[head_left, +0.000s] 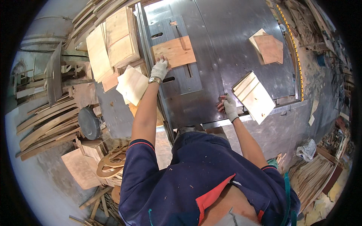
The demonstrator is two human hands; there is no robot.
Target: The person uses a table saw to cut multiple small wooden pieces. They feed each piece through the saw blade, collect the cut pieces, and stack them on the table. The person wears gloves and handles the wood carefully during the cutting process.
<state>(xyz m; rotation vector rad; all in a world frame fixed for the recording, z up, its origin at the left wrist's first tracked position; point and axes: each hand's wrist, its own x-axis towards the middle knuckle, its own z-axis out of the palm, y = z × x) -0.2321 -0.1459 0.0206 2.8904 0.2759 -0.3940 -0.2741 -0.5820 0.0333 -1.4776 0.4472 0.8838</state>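
A rectangular plywood piece (174, 52) lies flat on the steel saw table (241, 37), across the slot in its inset plate. My left hand (160, 68), in a pale fingerless glove, grips the near left corner of this piece beside the metal rail (151, 56). A watch sits on that wrist. My right hand (229, 107), gloved alike, hovers or rests at the table's near edge with its fingers apart and nothing in them; contact with the table cannot be told. Just right of it lies a stack of pale plywood pieces (257, 100), jutting over the near edge.
A few plywood offcuts (270, 49) lie at the far right of the table. Left of the rail stand tall plywood stacks (120, 35) and some loose pale sheets (134, 84). Wood strips (49, 124) and a round dark stool-like thing (89, 123) are on the left.
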